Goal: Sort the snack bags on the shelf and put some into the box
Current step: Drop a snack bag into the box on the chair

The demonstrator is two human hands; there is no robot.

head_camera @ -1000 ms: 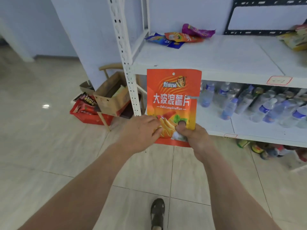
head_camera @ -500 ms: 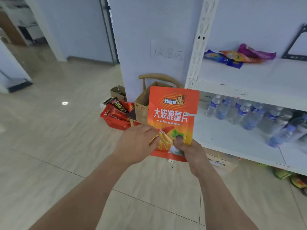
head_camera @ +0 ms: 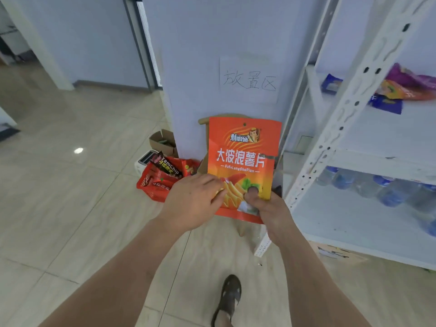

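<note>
- Right hand (head_camera: 271,210): arm extended, thumb and fingers pinching the orange snack bag (head_camera: 244,161) at its lower right corner.
- Left hand (head_camera: 191,204): fingers loosely together, resting on the bag's lower left.
- Bag: upright, frame centre.
</note>
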